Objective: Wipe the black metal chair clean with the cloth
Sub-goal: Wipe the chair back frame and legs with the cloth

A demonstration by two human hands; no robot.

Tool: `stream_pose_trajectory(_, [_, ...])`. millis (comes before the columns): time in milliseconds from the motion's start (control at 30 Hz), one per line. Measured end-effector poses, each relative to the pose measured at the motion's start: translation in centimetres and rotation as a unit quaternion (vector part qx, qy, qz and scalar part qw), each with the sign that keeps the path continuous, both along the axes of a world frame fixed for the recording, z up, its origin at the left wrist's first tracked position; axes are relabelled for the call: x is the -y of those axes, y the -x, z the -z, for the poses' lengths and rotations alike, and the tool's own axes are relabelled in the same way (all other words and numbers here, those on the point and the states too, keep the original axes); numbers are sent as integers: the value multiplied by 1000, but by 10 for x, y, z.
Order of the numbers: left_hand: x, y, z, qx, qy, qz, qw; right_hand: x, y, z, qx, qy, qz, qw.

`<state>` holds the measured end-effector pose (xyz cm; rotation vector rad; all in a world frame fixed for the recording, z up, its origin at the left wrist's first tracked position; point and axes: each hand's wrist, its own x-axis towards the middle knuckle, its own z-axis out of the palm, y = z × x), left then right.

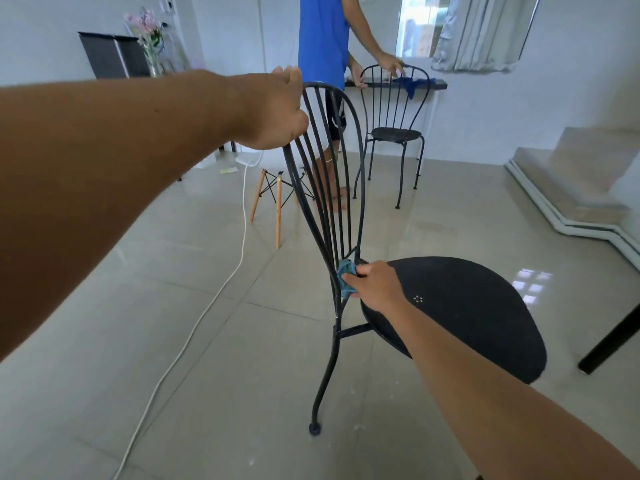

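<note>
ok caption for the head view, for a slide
Left hand grips the black metal chair by its top rail while the right hand holds a teal cloth against the backrest's base.

Black chair (467,306) up front, matte seat with a small ring of pale dots. Teal cloth (346,273) against the black bars. The floor (173,341) is glossy beige tile with thin grey grout lines, and a white cord (214,296) runs across it. Behind are a second chair (396,133), black too, a bright blue shirt (323,39), a blue rag (412,84) and pink flowers (143,22).
</note>
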<state>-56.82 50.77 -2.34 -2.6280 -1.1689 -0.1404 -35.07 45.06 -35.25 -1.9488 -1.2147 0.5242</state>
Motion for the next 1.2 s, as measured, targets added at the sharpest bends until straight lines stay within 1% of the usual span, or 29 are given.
stream_pose_trajectory(100, [6,4,4,14,-5,8,1000,34,20,-10,-19,-22,-9,1000])
stream_pose_trajectory(233, [15,7,15,23,-19,37,999,80,55,-18,-42,-90,32,994])
stream_pose_trajectory(300, [20,10,20,32,-17,59,998,95,70,-21,-9,-166,39,985])
stream_pose_trajectory(367, [25,14,25,47,-8,72,996,99,81,-26,30,-248,22,968])
stream_pose_trajectory(433, [30,16,28,59,-4,77,995,96,90,-27,47,-284,9,958])
stream_pose_trajectory(500, [33,17,29,59,-6,76,995,91,98,-19,42,-273,21,961])
stream_pose_trajectory(567, [34,17,28,58,-7,73,996,92,107,-6,34,-235,38,971])
stream_pose_trajectory(700, [35,16,27,56,-7,63,996,100,118,37,-44,-127,74,988])
stream_pose_trajectory(767, [36,15,27,56,-5,60,997,103,122,52,-75,-100,84,989])
stream_pose_trajectory(833, [38,14,26,59,-8,63,996,99,123,56,-90,-104,118,984])
stream_pose_trajectory(900, [39,15,25,60,-17,64,996,89,125,47,-82,-121,159,976])
stream_pose_trajectory(1033, [39,15,28,62,-31,64,995,71,130,28,-47,-224,204,952])
stream_pose_trajectory(1100, [42,15,29,63,-38,66,995,68,130,27,-43,-260,212,941])
stream_pose_trajectory(1133, [43,15,29,60,-40,64,995,65,129,34,-41,-259,218,940])
stream_pose_trajectory(1200, [44,15,29,55,-42,56,996,63,131,52,-49,-217,232,947])
